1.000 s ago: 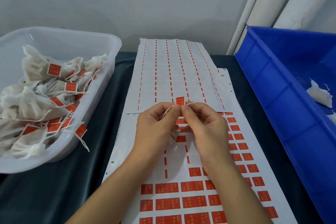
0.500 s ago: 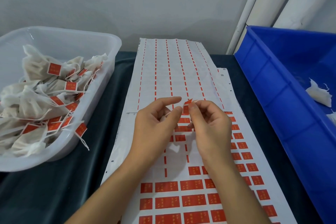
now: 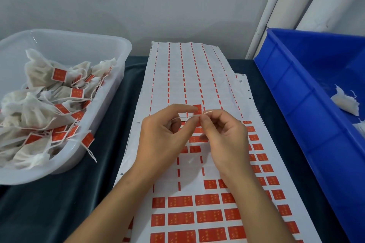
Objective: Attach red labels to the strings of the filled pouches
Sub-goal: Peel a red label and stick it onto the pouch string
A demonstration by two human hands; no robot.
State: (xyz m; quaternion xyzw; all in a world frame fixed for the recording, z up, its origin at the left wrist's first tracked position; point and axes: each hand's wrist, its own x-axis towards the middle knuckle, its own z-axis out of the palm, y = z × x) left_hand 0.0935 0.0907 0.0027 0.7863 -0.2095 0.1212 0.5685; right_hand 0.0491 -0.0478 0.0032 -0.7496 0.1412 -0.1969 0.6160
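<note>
Both hands meet above the label sheet [image 3: 197, 203] in the middle of the table. My left hand [image 3: 164, 136] holds a red label [image 3: 198, 109] at the tip of its forefinger, and a thin white string [image 3: 182, 118] runs across under it. My right hand [image 3: 223, 140] pinches that string's end [image 3: 207, 112] between thumb and forefinger, right beside the label. The pouch on this string is hidden behind my hands. The sheet carries rows of red labels [image 3: 179, 201] near me and several empty slots further up.
A clear plastic tub [image 3: 94, 45] on the left holds several white pouches [image 3: 39, 73] with red tags. A blue crate [image 3: 308, 104] on the right holds white unlabelled pouches [image 3: 345, 101]. A used label sheet [image 3: 187, 77] lies beyond. Dark cloth [image 3: 59, 203] covers the table.
The fingertips, pressed together around the label a second ago, have drawn slightly apart. The label now sits on my left forefinger and the string is stretched between the two hands.
</note>
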